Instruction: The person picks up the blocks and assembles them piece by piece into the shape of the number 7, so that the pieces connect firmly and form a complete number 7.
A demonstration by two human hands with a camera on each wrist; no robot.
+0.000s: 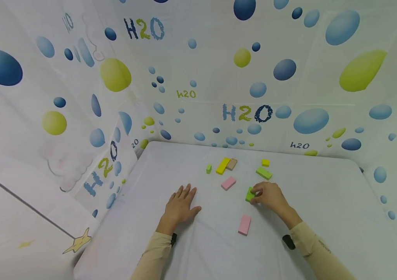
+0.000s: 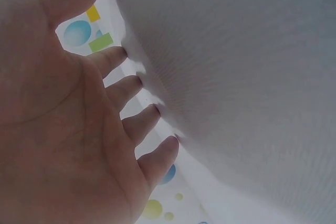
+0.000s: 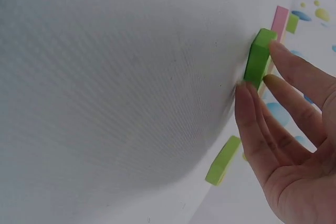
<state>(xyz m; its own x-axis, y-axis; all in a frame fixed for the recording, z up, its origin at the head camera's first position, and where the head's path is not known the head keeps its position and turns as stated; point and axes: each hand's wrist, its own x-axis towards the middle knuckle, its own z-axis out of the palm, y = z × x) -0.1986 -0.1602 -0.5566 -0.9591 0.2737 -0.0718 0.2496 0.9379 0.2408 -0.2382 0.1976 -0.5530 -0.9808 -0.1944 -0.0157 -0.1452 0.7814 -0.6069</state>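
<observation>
My right hand (image 1: 272, 197) pinches a green block (image 1: 249, 195) at the middle of the white table. Up close in the right wrist view, thumb and fingertips meet the sides of this green block (image 3: 257, 59), which sits at the cloth. A pink block (image 1: 245, 224) lies nearer to me, and a second pink block (image 1: 228, 183) is beyond, to the left. Farther back lies a light green block (image 1: 264, 173). My left hand (image 1: 179, 208) rests palm down with fingers spread, its fingertips touching the cloth in the left wrist view and nothing held.
Toward the back of the white-covered table (image 1: 132, 237) are a long yellow block (image 1: 223, 165) beside a brown block (image 1: 231, 164), a small green block (image 1: 208, 168) and a small yellow block (image 1: 266, 162). A patterned curtain (image 1: 205, 70) hangs behind and at both sides.
</observation>
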